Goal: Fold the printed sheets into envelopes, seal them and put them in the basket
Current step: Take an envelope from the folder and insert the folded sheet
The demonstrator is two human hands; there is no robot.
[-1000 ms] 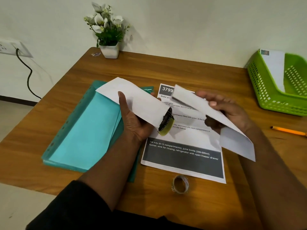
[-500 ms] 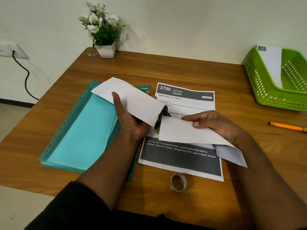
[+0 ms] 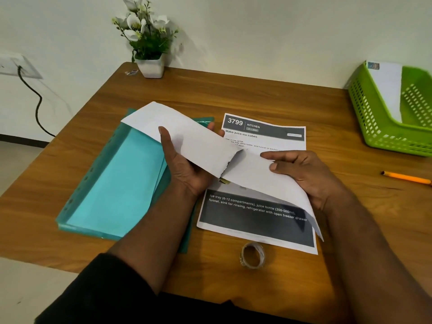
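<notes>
My left hand (image 3: 184,169) grips a white envelope (image 3: 187,139) from below, thumb on its upper face, its open mouth turned right. My right hand (image 3: 306,174) pinches a folded white sheet (image 3: 257,176) whose left end sits at the envelope's mouth. Both are held above a printed sheet (image 3: 257,211) headed "3799 KITCHEN" that lies flat on the wooden table (image 3: 233,94). A green basket (image 3: 374,127) stands at the far right with a white envelope (image 3: 388,90) inside it.
A teal folder (image 3: 112,183) with turquoise sheets lies left of my hands. A roll of clear tape (image 3: 252,254) sits near the front edge. An orange pencil (image 3: 406,177) lies at the right. A potted white flower (image 3: 148,38) stands at the back.
My right hand brought the folded sheet down and leftward, from raised and apart to meeting the envelope's mouth. The left hand kept holding the envelope in about the same place.
</notes>
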